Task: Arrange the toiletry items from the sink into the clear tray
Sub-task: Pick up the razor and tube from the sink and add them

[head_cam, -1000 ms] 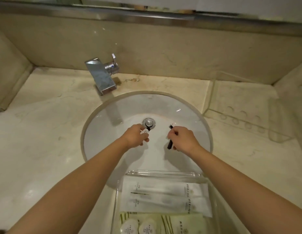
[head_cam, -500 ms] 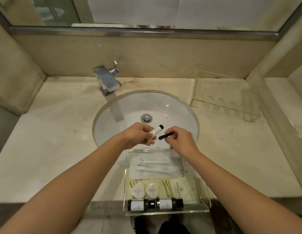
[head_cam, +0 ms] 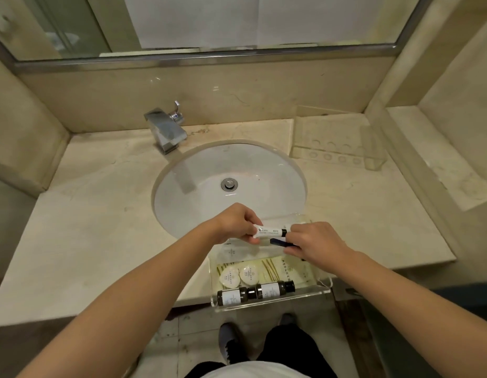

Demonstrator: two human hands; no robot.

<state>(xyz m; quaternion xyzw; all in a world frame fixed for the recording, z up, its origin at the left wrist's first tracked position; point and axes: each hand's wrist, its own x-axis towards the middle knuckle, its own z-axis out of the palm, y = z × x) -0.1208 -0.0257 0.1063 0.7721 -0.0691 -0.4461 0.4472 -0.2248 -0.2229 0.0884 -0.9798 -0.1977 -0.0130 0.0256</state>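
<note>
A small white tube [head_cam: 269, 232] with a black cap is pinched between the curled fingers [head_cam: 252, 231] of the left hand [head_cam: 237, 223], just below the centre of the frame; it is held level, its capped end pointing toward the right hand [head_cam: 316, 245]. A slim dark item [head_cam: 282, 243] is gripped in the curled fingers of the right hand, just beneath the tube; what kind of item it is cannot be told. Both hands are held close together above the far end of the clear tray [head_cam: 267, 302], which is set on the front edge of the worktop [head_cam: 100, 227] at lower centre. In the tray, white sachets [head_cam: 237, 252] are seen partly under the hands, then two round white packets [head_cam: 238, 276] beside a pale green packet [head_cam: 286, 271], and two dark bottles [head_cam: 256, 291] are laid end to end along the near wall. The white sink [head_cam: 204, 203] is found at the centre of the frame, with a chrome tap [head_cam: 166, 132] at its upper left. A second clear holder [head_cam: 337, 148] is placed on the worktop at the upper right.
</note>
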